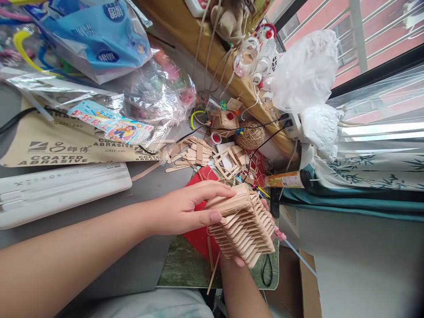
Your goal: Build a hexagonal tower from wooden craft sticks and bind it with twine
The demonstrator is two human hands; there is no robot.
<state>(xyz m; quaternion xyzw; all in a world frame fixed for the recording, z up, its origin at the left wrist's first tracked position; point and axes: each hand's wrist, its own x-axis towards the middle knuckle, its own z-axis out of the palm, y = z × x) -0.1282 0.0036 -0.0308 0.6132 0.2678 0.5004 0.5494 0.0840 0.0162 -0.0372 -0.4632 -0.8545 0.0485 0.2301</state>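
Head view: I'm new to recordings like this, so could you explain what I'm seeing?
There's no machine: a camera worn on a person's head looks forward and down at their bare hands. The left hand grips a layered stick stack. The right hand is mostly hidden behind it, so its grip is unclear. Beyond the stack shows a pink tool. On the table are a red sheet, a green mat, loose sticks and sandpaper.
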